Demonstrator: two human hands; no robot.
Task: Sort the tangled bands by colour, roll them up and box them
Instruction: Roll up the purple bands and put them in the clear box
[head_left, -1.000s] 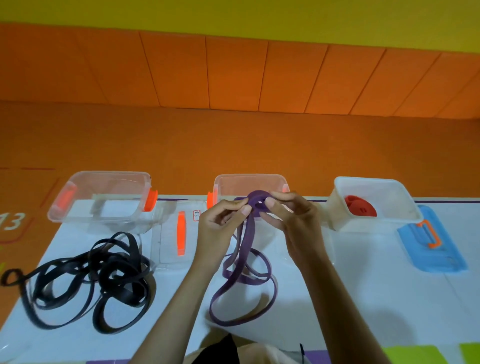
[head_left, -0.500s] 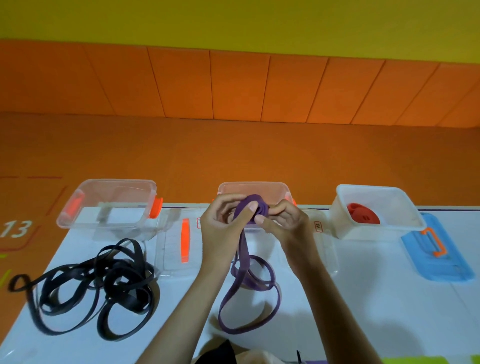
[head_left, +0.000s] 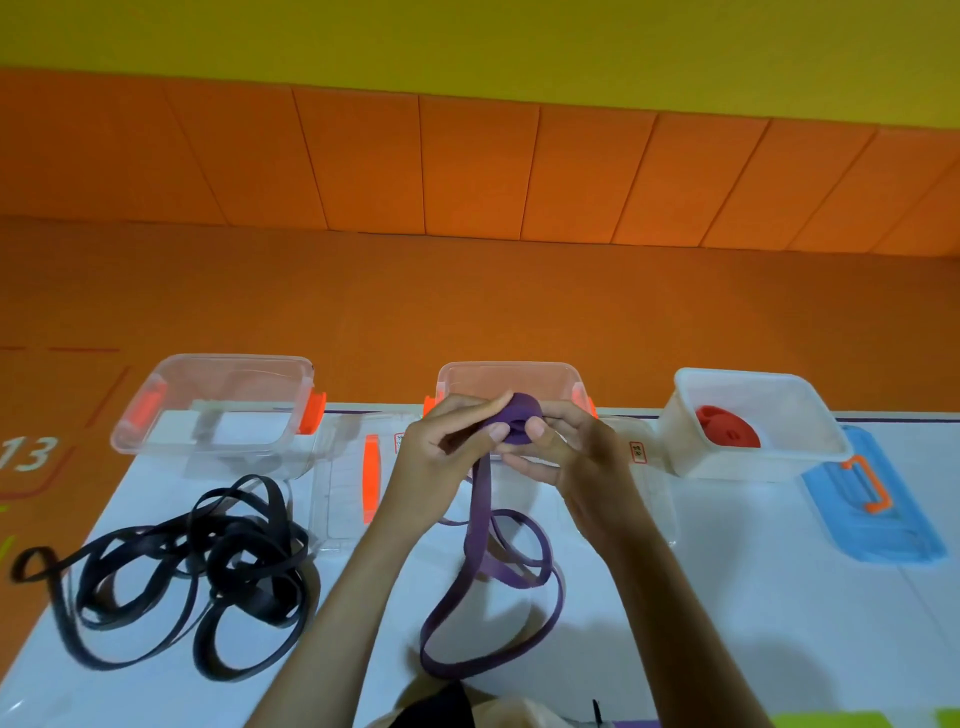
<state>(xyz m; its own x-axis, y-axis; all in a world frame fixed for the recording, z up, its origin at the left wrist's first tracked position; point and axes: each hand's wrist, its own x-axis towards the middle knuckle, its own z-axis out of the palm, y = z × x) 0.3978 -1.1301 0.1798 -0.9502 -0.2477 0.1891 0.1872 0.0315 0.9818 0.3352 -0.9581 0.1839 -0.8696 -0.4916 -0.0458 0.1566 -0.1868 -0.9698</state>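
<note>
Pinching purple band (head_left: 523, 413), left hand (head_left: 441, 462), right hand (head_left: 582, 462), grips closed

Matt rubbery purple band (head_left: 480, 525), clear glossy plastic boxes (head_left: 218, 410), smooth white tabletop (head_left: 753, 597).

Purple band (head_left: 485, 540); black bands (head_left: 208, 571); red roll (head_left: 727, 427) in white box (head_left: 779, 462); blue lid (head_left: 872, 519), orange handle; white counter (head_left: 753, 597); orange wall.

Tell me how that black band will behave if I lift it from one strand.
Probably floppy: the black band lies in slack, overlapping loops on the table. Lifting one strand would likely drag the whole tangle along. It looks thin and flat, so unlikely to roll.
</note>
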